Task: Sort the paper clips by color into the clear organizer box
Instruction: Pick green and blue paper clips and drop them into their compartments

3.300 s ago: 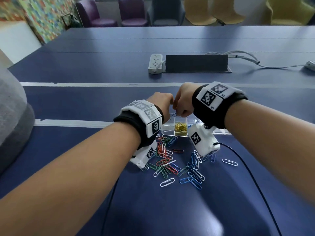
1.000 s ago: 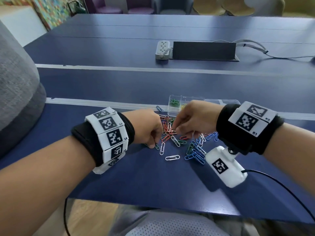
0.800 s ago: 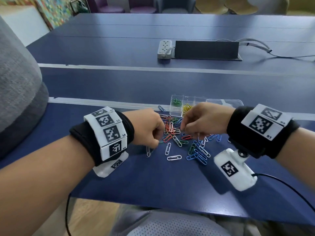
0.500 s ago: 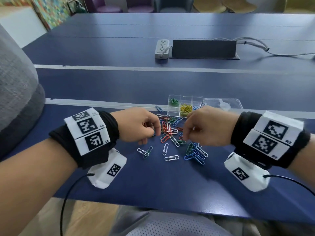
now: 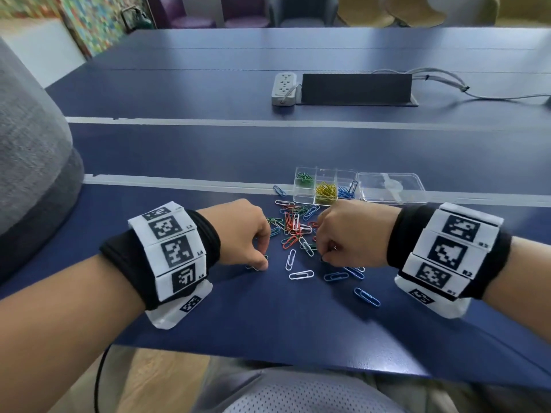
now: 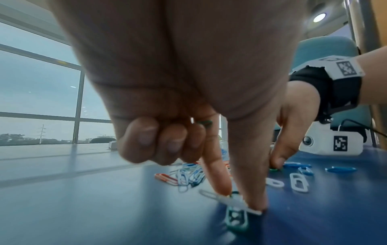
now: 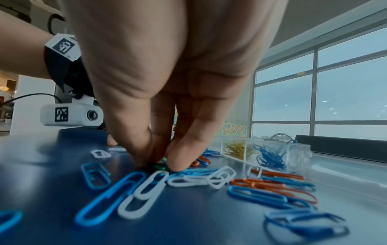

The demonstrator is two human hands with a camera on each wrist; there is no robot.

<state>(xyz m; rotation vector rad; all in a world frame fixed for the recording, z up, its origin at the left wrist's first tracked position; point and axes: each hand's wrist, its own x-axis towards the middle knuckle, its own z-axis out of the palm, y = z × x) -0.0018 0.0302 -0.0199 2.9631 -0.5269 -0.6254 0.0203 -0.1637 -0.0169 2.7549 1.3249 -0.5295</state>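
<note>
A pile of loose paper clips (image 5: 295,231), red, white, blue and green, lies on the blue table in front of the clear organizer box (image 5: 325,174). The box's compartments hold green (image 5: 304,178), yellow (image 5: 326,190) and blue clips (image 7: 270,157). My left hand (image 6: 238,199) pinches index finger and thumb down on a green clip (image 6: 236,220) crossed by a white clip (image 6: 230,202); its curled fingers tuck another green clip (image 6: 204,122). My right hand (image 7: 160,164) pinches a green clip (image 7: 158,166) on the table with thumb and fingers.
The box's clear lid (image 5: 390,187) lies open to the right. Single blue (image 5: 366,296) and white clips (image 5: 301,274) lie scattered nearer me. A power strip (image 5: 284,89) and a black cable hatch (image 5: 356,89) sit further back. The table's near edge runs below my wrists.
Both hands came back from the box to the pile. In the last half second their fingertips dropped onto clips, the left at the pile's left edge, the right at its right side.
</note>
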